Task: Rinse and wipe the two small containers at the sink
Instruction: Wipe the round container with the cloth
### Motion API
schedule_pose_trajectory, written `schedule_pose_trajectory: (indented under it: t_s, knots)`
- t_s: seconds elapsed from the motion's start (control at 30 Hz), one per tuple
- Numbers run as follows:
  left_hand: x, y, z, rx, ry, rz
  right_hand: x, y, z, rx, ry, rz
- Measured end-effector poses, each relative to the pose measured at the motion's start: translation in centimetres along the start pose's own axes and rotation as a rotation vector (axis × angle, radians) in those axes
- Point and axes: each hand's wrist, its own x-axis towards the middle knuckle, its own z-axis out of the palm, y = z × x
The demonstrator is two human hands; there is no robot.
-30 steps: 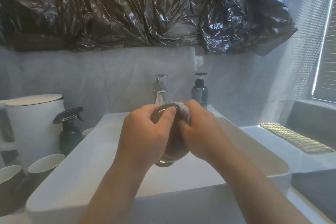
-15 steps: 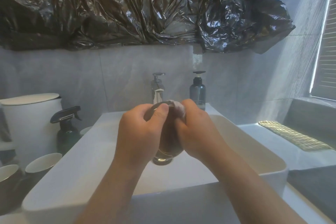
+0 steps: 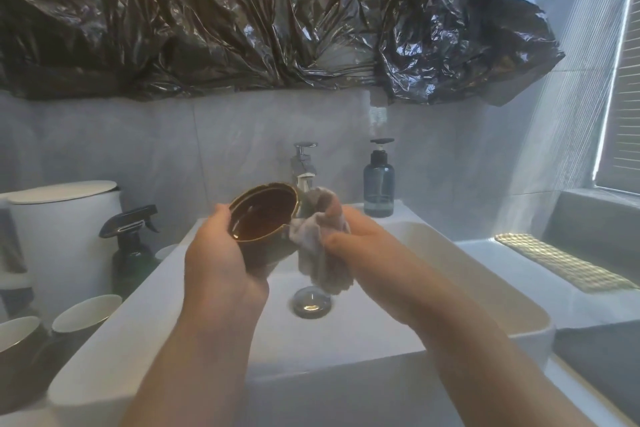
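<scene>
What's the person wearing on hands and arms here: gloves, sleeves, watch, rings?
Nothing worn that shows. The left hand and right hand have no gloves and no visible rings. The left forearm and right forearm run uncovered to the bottom edge of the frame: no sleeves, watch or bands in view.

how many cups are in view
3: brown cup in the left hand; near cup and far cup left of the sink. A pale rim by the spray bottle may be another.

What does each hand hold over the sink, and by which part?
The left hand cups the dark container round its outer wall and base. The right hand grips the grey cloth by its bunched upper part.
</scene>
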Motion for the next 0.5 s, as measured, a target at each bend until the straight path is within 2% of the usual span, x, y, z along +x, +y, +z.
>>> schedule_pose_trajectory:
  t_s: [0.1, 0.17, 0.23, 0.3, 0.37, 0.5]
  knots:
    - [-0.5, -0.3, -0.1, -0.036, -0.127, -0.158, 0.5, -0.1, 0.9, -0.009, -0.036, -0.049]
    - [-0.6, -0.4, 0.0, -0.003, -0.176, -0.218, 0.3, 0.6, 0.9, 0.18, 0.005, -0.083]
    - [-1.0, -0.3, 0.2, 0.073, -0.24, -0.24, 1.3, -0.1, 1.3, 0.268, 0.164, -0.094]
    - [-1.6, -0.3, 0.6, 0.156, -0.311, -0.248, 0.7, 0.2, 0.6, 0.544, 0.211, -0.098]
    - [-2.3, -0.3, 0.9, 0.195, -0.303, -0.208, 0.1, 0.2, 0.4, 0.629, 0.243, -0.113]
    - [-1.9, -1.0, 1.3, 0.07, -0.151, -0.102, 1.2, 0.2, 2.8, 0.492, 0.273, -0.268]
